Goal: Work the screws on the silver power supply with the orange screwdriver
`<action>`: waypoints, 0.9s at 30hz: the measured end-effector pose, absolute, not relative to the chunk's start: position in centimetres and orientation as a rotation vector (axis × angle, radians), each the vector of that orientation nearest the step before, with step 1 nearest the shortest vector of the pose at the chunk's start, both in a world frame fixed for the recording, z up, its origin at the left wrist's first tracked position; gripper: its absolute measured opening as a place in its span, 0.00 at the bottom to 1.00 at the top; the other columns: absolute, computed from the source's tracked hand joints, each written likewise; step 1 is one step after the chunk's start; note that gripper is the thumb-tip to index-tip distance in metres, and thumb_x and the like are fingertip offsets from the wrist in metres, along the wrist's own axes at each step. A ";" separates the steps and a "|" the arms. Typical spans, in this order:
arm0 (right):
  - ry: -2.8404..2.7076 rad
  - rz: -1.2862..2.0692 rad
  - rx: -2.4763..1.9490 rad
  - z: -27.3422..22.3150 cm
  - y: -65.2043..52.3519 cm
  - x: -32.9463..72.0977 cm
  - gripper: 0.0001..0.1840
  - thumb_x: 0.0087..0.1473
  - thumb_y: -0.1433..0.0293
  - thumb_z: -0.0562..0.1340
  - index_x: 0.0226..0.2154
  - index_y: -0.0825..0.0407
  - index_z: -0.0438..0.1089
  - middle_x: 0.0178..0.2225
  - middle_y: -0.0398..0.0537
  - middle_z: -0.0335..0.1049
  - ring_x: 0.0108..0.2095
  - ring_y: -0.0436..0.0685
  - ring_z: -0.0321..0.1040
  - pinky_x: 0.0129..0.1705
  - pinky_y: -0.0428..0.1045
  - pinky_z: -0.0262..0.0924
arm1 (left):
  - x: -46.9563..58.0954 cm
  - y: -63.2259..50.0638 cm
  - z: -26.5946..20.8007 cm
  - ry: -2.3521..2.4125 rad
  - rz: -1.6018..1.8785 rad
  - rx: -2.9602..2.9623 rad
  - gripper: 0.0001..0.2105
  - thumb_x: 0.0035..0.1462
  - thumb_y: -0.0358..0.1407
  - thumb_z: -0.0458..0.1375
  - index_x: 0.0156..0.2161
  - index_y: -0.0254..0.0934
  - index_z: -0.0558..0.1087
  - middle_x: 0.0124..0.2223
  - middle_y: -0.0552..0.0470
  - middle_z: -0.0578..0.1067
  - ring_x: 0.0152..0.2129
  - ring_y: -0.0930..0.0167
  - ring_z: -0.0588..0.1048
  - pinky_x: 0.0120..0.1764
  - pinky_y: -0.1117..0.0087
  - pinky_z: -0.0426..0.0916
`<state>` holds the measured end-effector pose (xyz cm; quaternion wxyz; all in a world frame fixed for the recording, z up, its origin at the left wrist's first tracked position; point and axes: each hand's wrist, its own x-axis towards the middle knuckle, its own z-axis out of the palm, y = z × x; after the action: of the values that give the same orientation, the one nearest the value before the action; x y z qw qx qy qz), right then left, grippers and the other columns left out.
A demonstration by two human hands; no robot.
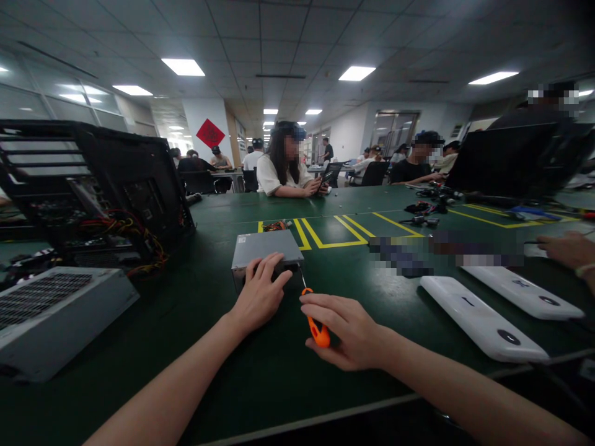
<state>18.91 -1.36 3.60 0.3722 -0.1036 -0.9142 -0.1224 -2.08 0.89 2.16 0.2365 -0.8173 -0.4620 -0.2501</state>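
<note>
green tabletop (209, 353) runs from the near edge deep into a large office, and its positions are read here as on a dial centred on the grey metal box (267, 243), with twelve pointing away from the wearer. closest, at five o'clock, the right hand (346, 328) is closed around an orange-handled screwdriver (320, 334), whose thin shaft points up to the right end of the box's near face; whether the tip sits in a screw cannot be told. at six o'clock the left hand (261, 286) lies palm down over the near top edge, fingers spread and half bent, touching the box; i cannot tell whether it grips or only rests. a larger vented metal unit (88, 316) lies at eight o'clock, and two white casings (483, 317) at four. a little past the box, at twelve, is a small bunch of cables (277, 226), with yellow tape lines (334, 244) at two. an open black computer case (97, 192) stands at ten, a dark monitor (502, 158) at two. beyond, at twelve, sits a person in a white top (279, 179); farther back, a red diamond sign (211, 133) hangs at eleven.
</note>
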 end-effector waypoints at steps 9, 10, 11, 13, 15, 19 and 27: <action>-2.225 -0.296 -0.299 3.0 -1.0 18.9 0.17 0.50 0.59 0.60 0.36 0.54 0.59 0.36 0.54 0.71 0.34 0.55 0.71 0.32 0.48 0.64 | -2.0 0.5 2.2 -1.203 -0.581 -2.309 0.21 0.47 0.24 0.54 0.47 0.46 0.68 0.60 0.43 0.53 0.58 0.58 0.50 0.53 0.47 0.48; -2.234 -0.271 -0.308 3.0 -1.0 18.9 0.17 0.50 0.59 0.60 0.37 0.54 0.59 0.37 0.55 0.71 0.36 0.55 0.71 0.34 0.49 0.65 | -2.0 0.5 2.2 -1.204 -0.581 -2.307 0.22 0.48 0.25 0.54 0.48 0.47 0.68 0.60 0.43 0.53 0.58 0.58 0.50 0.53 0.47 0.48; -2.260 -0.260 -0.303 3.2 -1.1 19.0 0.18 0.51 0.60 0.59 0.39 0.55 0.59 0.38 0.56 0.71 0.39 0.56 0.70 0.36 0.49 0.65 | -2.0 0.5 2.2 -1.204 -0.585 -2.301 0.22 0.48 0.25 0.54 0.48 0.47 0.67 0.60 0.43 0.53 0.58 0.57 0.50 0.53 0.47 0.48; -2.329 -0.285 -0.260 3.5 -1.3 19.0 0.18 0.52 0.65 0.56 0.45 0.56 0.59 0.43 0.58 0.68 0.43 0.56 0.67 0.39 0.50 0.64 | -2.0 0.6 2.1 -1.199 -0.585 -2.294 0.22 0.49 0.27 0.55 0.50 0.48 0.66 0.60 0.43 0.54 0.58 0.57 0.50 0.53 0.47 0.48; -2.367 -0.345 -0.212 3.6 -1.3 19.0 0.18 0.53 0.69 0.54 0.48 0.56 0.58 0.45 0.57 0.67 0.44 0.55 0.67 0.39 0.49 0.64 | -2.0 0.6 2.1 -1.199 -0.585 -2.279 0.21 0.51 0.28 0.54 0.51 0.48 0.66 0.60 0.43 0.54 0.58 0.58 0.51 0.53 0.48 0.49; -2.249 -0.358 -0.223 3.0 -0.9 18.8 0.14 0.52 0.65 0.59 0.40 0.54 0.59 0.41 0.56 0.70 0.37 0.53 0.70 0.33 0.47 0.64 | -2.0 0.7 2.1 -1.198 -0.573 -2.271 0.22 0.52 0.28 0.53 0.53 0.46 0.64 0.59 0.41 0.55 0.57 0.57 0.51 0.53 0.47 0.49; -2.323 -0.269 -0.255 3.5 -1.2 18.9 0.19 0.55 0.65 0.54 0.47 0.57 0.57 0.43 0.58 0.68 0.43 0.57 0.67 0.38 0.49 0.65 | -1.8 0.8 2.0 -1.196 -0.583 -2.250 0.23 0.52 0.28 0.52 0.54 0.44 0.63 0.59 0.41 0.56 0.57 0.57 0.53 0.53 0.48 0.49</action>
<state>18.95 -1.20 3.54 0.3843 -0.1000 -0.9117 -0.1057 -1.85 0.76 1.97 0.2608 -0.8310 -0.4417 -0.2154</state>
